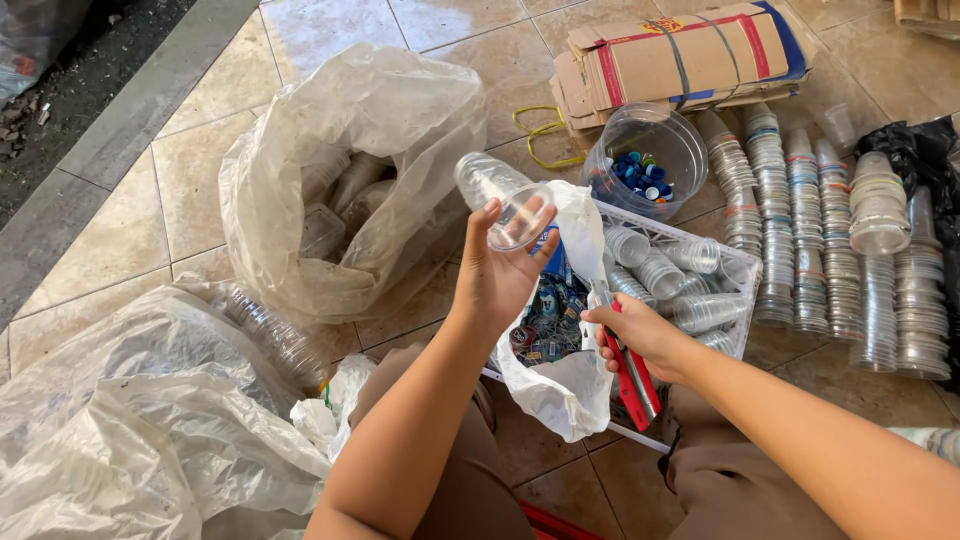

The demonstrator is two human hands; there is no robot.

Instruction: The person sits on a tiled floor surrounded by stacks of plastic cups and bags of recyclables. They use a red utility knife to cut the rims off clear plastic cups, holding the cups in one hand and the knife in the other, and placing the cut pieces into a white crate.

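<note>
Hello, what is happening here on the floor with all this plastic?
A person sits on the tiled floor among sorted plastic. The left hand holds up a clear plastic bottle. The right hand holds a red-handled cutter over a white bag of small scraps. Beside it a white crate holds clear cups, with stacked cups beyond and a tub of bottle caps.

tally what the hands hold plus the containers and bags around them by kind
bottle in left hand: 1
cutter in right hand: 1
crate: 1
tub of caps: 1
clear bags: 2
white bag: 1
cardboard bundle: 1
Total: 8
</note>
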